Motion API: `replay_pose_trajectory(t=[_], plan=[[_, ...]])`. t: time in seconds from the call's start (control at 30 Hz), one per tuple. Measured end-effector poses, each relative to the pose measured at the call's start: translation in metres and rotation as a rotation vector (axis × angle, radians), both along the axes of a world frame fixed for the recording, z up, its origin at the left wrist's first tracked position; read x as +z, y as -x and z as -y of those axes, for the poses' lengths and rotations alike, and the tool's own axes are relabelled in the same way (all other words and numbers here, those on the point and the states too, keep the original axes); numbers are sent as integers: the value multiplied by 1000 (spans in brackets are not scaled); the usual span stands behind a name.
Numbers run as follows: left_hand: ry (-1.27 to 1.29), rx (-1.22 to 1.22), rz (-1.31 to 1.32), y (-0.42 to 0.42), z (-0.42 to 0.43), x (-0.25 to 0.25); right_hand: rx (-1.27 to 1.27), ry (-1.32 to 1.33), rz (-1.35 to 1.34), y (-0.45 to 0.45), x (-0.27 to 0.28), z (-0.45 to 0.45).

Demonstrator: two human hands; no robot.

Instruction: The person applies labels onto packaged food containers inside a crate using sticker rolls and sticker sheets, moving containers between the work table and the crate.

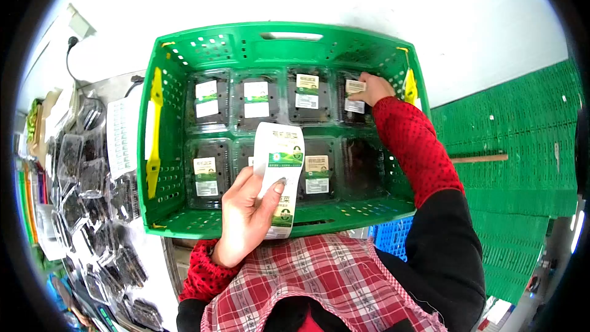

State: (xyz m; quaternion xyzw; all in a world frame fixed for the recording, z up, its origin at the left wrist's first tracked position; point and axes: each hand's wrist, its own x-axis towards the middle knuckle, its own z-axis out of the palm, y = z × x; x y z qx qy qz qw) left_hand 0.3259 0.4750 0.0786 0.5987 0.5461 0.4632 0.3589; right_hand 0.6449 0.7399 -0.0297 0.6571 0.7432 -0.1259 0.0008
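Observation:
My left hand (251, 206) is closed around a strip of printed labels (279, 144), white with green bands, held above the near side of a green crate (203, 224). My right hand (373, 89) reaches to the crate's far right corner. Its thumb and fingers are apart and touch a label (354, 103) lying on the lid of a clear plastic box (344, 118). Dark contents show through the lids of several such boxes, set in two rows. Labels sit on most lids, while the near right box (364, 169) shows a bare one. The strip partly covers one near box.
Many clear plastic boxes (92, 178) are piled to the left of the crate, beside a sheet of labels (121, 135). Green slatted crates (504, 129) are stacked on the right. A blue crate (393, 237) stands low near my right side.

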Motion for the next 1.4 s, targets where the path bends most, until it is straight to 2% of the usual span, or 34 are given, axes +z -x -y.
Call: replay_pose_trajectory(t=[0.03, 0.1, 0.17, 0.23, 0.3, 0.33, 0.37, 0.47, 0.5, 0.57, 0.6, 0.63, 0.67, 0.7, 0.77, 0.8, 0.83, 0.87, 0.9, 0.93, 0.97, 1.03, 1.1, 1.17, 1.23, 1.3, 1.33, 1.37, 1.4], plan=[[23, 2, -6, 2, 1, 0, -31, -8, 148, 22, 30, 12], [29, 10, -35, 6, 2, -2, -14, -161, 93, 48, 52, 27], [55, 1, -56, 4, 0, 2, 266, 250, -754, 80, 84, 62], [89, -4, -70, 4, 0, 1, 443, 491, -1023, 118, 123, 113], [-138, 78, -146, 2, -3, -8, 481, 473, -1080, 127, 117, 135], [-144, 81, -187, 5, -6, -10, 389, 584, -1219, 131, 117, 143], [-244, 67, -252, 8, -6, -9, 388, 591, -1221, 132, 118, 148], [-422, 105, -460, 8, -13, 12, 645, 285, -1002, 131, 122, 161], [-468, 52, -334, 9, -15, 7, 670, 219, -962, 129, 125, 165], [-59, 1, -72, 4, -2, 9, 694, 31, -1027, 129, 118, 172], [-140, 76, -75, 1, -2, 0, 664, 31, -1003, 127, 122, 175], [-50, 135, -35, -3, 1, -2, 626, 31, -979, 122, 128, 176], [-16, 83, -53, -4, 2, 0, 507, 65, -1120, 113, 135, 169], [15, 35, -71, -6, 4, 0, 214, 71, -1346, 109, 146, 160], [37, -51, -67, -14, 11, -4, 61, -131, -1357, 71, 178, 123], [38, -47, -49, -14, 12, -4, 7, -132, -1277, 48, 172, 108], [35, -36, -31, -14, 13, -5, 13, -18, -1089, 19, 145, 104], [51, -26, 27, -11, 12, -10, -57, 202, -775, 3, 127, 111], [72, -16, 83, -9, 13, -14, -141, 376, -700, -12, 104, 124], [46, -46, 33, -7, 11, -9, -175, 461, -711, -28, 80, 132], [48, -50, 38, -6, 9, -8, -155, 449, -627, -42, 56, 137], [-16, -62, -39, -4, 7, -7, -202, 498, -491, -43, 44, 143], [-33, -75, -24, -7, 5, -4, -36, 305, -286, -47, 16, 147], [-56, -84, 55, -7, 5, -5, 63, 246, -153, -36, 5, 151], [-155, -109, -16, 1, 6, -8, 243, 113, 261, -17, 22, 154], [-52, -124, 7, 16, 15, -2, 238, 90, 407, 3, 56, 134], [-152, -88, 9, 19, 16, -1, 168, 161, -57, 28, 81, 130], [-114, -60, 23, 21, 20, 3, 99, 257, -517, 59, 109, 131], [-77, -78, -8, 25, 25, 10, 233, 299, -795, 97, 138, 143]])
